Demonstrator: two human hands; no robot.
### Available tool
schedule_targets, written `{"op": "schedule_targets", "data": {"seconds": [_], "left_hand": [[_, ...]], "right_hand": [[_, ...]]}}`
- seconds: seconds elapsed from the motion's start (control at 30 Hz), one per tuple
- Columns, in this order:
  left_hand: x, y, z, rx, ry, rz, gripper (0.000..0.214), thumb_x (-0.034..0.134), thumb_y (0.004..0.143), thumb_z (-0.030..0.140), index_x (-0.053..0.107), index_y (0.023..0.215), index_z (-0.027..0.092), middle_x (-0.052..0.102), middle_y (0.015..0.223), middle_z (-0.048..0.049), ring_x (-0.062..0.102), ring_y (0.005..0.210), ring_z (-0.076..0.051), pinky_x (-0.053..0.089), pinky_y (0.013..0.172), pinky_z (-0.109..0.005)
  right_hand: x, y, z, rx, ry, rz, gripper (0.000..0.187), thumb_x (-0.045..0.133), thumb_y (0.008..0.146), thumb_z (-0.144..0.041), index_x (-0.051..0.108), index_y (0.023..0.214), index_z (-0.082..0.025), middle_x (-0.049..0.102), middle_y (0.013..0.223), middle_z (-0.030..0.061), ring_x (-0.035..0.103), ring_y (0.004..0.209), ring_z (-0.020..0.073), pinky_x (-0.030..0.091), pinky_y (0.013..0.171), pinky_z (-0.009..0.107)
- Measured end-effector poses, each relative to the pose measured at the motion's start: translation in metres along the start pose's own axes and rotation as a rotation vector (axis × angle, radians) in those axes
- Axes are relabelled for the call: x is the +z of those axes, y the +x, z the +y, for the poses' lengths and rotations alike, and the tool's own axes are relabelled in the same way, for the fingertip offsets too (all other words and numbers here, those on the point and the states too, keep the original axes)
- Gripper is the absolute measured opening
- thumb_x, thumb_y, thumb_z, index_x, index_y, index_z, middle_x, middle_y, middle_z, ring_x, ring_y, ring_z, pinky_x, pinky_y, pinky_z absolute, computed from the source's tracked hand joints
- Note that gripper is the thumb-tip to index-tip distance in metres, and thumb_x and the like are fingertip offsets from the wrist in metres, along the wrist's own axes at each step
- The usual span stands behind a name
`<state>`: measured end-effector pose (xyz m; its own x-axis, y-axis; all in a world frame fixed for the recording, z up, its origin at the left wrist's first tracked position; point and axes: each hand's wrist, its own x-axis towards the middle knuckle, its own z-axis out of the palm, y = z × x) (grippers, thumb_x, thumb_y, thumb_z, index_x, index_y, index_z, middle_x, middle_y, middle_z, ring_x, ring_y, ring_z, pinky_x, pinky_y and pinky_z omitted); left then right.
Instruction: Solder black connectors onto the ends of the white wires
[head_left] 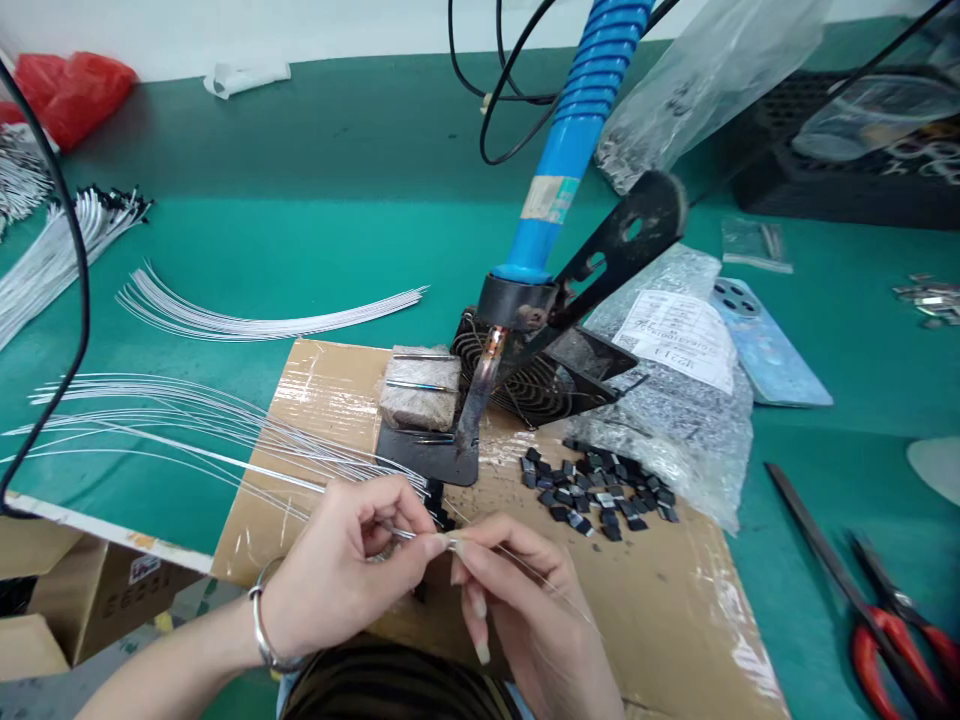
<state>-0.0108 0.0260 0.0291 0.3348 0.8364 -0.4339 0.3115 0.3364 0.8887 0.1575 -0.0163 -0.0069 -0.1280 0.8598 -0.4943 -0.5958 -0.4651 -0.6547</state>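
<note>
My left hand (352,570) pinches the end of a thin white wire (225,440) that trails off to the left over the cardboard sheet (675,590). My right hand (517,600) meets it fingertip to fingertip, pinching a fine strand of solder wire (555,590) that runs back to the right. Both hands hover just in front of the blue-handled soldering iron (570,140), which rests tip-down in its black stand (555,370). A pile of small black components (600,490) lies to the right of the hands.
A bundle of white wires (247,320) fans across the green mat. A sponge block (418,388) sits beside the iron. A bag of parts with a label (682,340) lies right of the stand. Red-handled scissors (892,630) and a red bag (71,90) are at the edges.
</note>
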Motion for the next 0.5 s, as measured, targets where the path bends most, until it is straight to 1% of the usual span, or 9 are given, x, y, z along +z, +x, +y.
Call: {"op": "schedule_targets", "data": {"seconds": [0.1,0.2,0.37,0.5], "left_hand": [[0.001,0.0,-0.003,-0.001,-0.029,0.023,0.021,0.068,0.089,0.036,0.064,0.078,0.018,0.059,0.066,0.0002,0.037,0.053,-0.01,0.025,0.05,-0.026],[0.002,0.0,-0.005,0.005,-0.053,0.048,0.02,0.069,0.088,0.035,0.064,0.078,0.018,0.06,0.065,-0.0003,0.044,0.055,-0.012,0.029,0.051,-0.026],[0.003,0.0,-0.006,0.009,-0.073,0.073,0.022,0.072,0.088,0.034,0.064,0.075,0.018,0.06,0.062,0.0002,0.048,0.055,-0.013,0.034,0.051,-0.024],[0.005,0.001,-0.007,0.056,-0.089,0.112,0.023,0.077,0.087,0.033,0.066,0.074,0.018,0.063,0.062,-0.0005,0.053,0.054,-0.013,0.038,0.05,-0.022]], "right_hand": [[0.007,-0.003,-0.002,-0.008,-0.012,0.081,0.032,0.099,0.071,-0.047,0.084,0.07,-0.018,0.068,0.06,-0.0013,0.052,0.039,0.0027,0.041,0.038,0.011],[0.013,-0.006,-0.001,-0.037,-0.028,0.127,0.036,0.099,0.069,-0.052,0.085,0.071,-0.019,0.068,0.061,-0.0012,0.052,0.04,0.0027,0.042,0.039,0.011],[0.015,-0.007,0.001,-0.098,-0.092,0.161,0.038,0.097,0.071,-0.054,0.084,0.072,-0.019,0.07,0.061,-0.0007,0.055,0.041,0.0025,0.044,0.042,0.011],[0.014,-0.006,0.002,-0.078,-0.058,0.156,0.037,0.097,0.071,-0.053,0.084,0.072,-0.019,0.069,0.062,-0.0015,0.054,0.04,0.0023,0.043,0.04,0.01]]}}
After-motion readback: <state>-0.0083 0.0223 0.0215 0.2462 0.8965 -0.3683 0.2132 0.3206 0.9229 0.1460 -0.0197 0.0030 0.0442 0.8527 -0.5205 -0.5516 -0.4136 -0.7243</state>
